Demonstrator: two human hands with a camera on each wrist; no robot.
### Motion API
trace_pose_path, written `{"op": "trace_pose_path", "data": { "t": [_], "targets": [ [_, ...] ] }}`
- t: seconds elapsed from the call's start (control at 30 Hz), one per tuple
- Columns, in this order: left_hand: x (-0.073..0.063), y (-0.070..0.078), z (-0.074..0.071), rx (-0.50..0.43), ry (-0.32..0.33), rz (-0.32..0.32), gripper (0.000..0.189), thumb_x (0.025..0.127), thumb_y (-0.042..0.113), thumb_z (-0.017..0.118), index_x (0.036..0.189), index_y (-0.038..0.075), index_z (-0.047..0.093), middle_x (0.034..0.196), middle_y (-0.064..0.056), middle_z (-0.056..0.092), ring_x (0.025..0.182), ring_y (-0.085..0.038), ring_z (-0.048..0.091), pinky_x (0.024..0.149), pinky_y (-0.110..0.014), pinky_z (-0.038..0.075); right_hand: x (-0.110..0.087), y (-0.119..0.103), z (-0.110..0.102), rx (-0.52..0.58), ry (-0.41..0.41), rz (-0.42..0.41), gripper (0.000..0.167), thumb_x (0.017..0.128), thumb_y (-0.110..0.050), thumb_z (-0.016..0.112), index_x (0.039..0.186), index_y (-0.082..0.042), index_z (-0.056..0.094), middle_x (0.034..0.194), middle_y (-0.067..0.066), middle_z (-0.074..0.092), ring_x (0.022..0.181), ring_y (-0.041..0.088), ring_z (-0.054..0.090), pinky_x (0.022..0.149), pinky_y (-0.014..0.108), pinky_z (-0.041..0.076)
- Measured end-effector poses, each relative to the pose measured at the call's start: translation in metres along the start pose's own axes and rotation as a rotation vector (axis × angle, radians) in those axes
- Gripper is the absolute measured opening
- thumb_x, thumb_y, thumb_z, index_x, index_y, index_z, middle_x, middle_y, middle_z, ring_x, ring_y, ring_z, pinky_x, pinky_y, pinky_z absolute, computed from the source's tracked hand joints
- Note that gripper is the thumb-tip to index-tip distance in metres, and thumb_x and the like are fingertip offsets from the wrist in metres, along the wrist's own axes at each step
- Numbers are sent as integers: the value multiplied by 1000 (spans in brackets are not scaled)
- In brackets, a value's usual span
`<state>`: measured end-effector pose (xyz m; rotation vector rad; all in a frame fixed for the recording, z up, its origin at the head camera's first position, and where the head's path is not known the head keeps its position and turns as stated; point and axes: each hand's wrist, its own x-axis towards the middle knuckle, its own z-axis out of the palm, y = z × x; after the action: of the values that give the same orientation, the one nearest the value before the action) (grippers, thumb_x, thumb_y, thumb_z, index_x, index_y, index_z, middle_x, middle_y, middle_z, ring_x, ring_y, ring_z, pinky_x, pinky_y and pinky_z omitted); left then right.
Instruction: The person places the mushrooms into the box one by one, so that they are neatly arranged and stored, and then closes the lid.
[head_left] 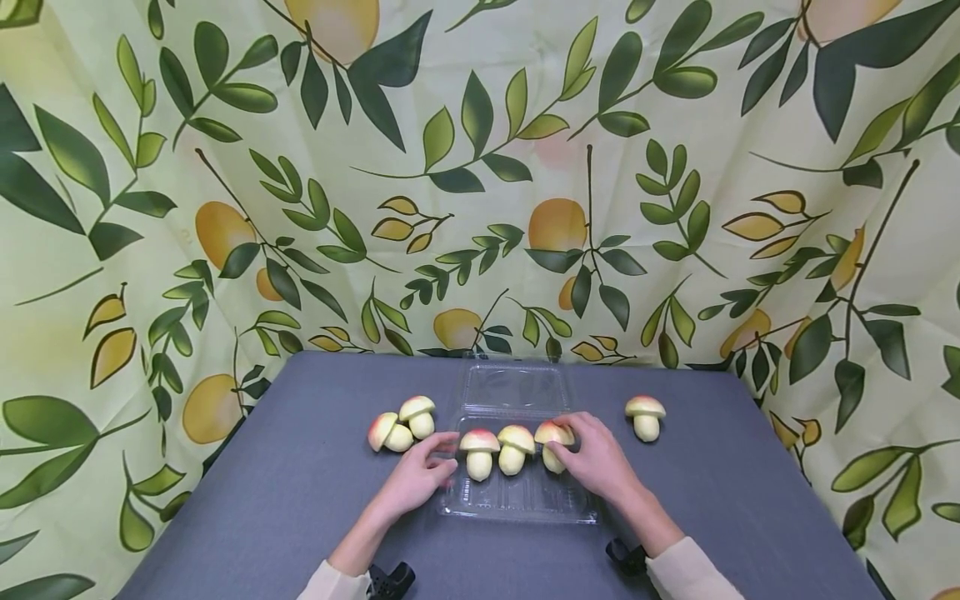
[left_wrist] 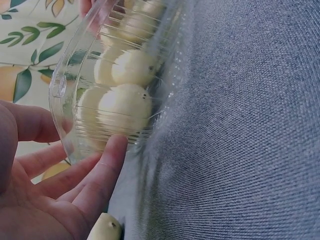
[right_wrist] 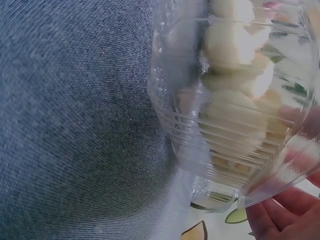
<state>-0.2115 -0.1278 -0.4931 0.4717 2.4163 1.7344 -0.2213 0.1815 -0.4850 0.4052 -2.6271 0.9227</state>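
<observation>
A clear plastic clamshell box (head_left: pixel 517 507) lies with its lid (head_left: pixel 516 387) folded back. Three cream mushroom-shaped pieces with reddish caps stand in a row inside: a left mushroom (head_left: pixel 479 454), a middle mushroom (head_left: pixel 515 450) and a right mushroom (head_left: pixel 551 435). My right hand (head_left: pixel 596 458) reaches over the box's right side and holds the right mushroom between thumb and fingers, partly covering it. At the opposite side, my left hand (head_left: pixel 417 477) has its fingers loosely extended. One fingertip (left_wrist: pixel 116 145) meets the box's ribbed wall in the left wrist view.
Left of the box, two more mushrooms lie against each other, one tilted (head_left: pixel 388 433) and one more upright (head_left: pixel 418 415). Another mushroom (head_left: pixel 645 417) stands to the right on the grey tabletop (head_left: pixel 300 500). A leaf-patterned curtain (head_left: pixel 480 208) hangs behind the table.
</observation>
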Motion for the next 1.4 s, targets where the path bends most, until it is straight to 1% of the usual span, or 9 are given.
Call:
{"op": "trace_pose_path", "data": {
  "t": [0.17,0.3,0.5,0.63,0.8,1.1,1.23,1.3,1.4],
  "targets": [
    [0,0,0,3,4,3,46,97,3,62,141,-7,51,127,-29,59,100,-39,69,72,-32,62,1,0,0,-24,3,-23,28,85,-17,83,109,-7,74,108,7,69,105,30,64,92,50,53],
    [0,0,1,5,7,6,46,97,2,62,141,-7,52,127,-29,59,98,-38,69,72,-32,62,1,1,0,-47,1,-37,27,85,-17,83,108,-7,74,109,7,69,106,31,64,92,51,53],
    [-1,-1,1,9,8,5,46,97,3,62,140,-6,53,127,-29,60,94,-35,70,70,-29,61,0,-1,-6,-33,-9,-55,26,85,-13,83,109,-8,74,109,7,69,107,31,64,93,51,53],
    [0,-1,1,10,7,7,45,97,3,62,140,-6,52,127,-29,60,94,-35,70,70,-29,61,1,-2,-15,-22,-10,-39,24,87,-13,81,110,-8,74,109,6,69,107,31,65,91,52,53],
    [0,-1,0,-1,5,14,45,97,3,62,140,-7,52,127,-30,59,98,-39,69,71,-30,62,4,0,-28,-46,-22,-6,24,90,-14,78,113,-7,74,112,8,69,109,32,65,90,52,54],
    [0,0,-1,8,1,6,45,98,3,62,141,-6,52,127,-29,59,100,-39,69,71,-29,61,8,10,-48,-60,-47,28,28,93,-16,73,118,-1,71,115,14,68,111,35,63,93,54,53],
    [-1,0,0,7,1,4,44,98,2,61,141,-6,52,127,-30,59,100,-40,68,71,-28,61,10,16,-57,-73,-30,35,28,94,-15,72,117,0,71,115,16,68,110,37,63,91,56,53],
    [-1,0,0,9,1,6,44,98,1,61,141,-5,52,127,-30,59,101,-40,68,71,-29,61,11,19,-61,-85,-18,38,27,94,-15,71,117,0,71,115,17,68,109,38,63,93,58,50],
    [-1,0,0,10,1,5,44,98,1,61,141,-5,53,127,-30,59,101,-39,68,71,-30,61,13,23,-67,-98,-2,51,28,95,-15,71,118,1,71,116,18,68,109,39,63,92,59,50]
  ]
}}
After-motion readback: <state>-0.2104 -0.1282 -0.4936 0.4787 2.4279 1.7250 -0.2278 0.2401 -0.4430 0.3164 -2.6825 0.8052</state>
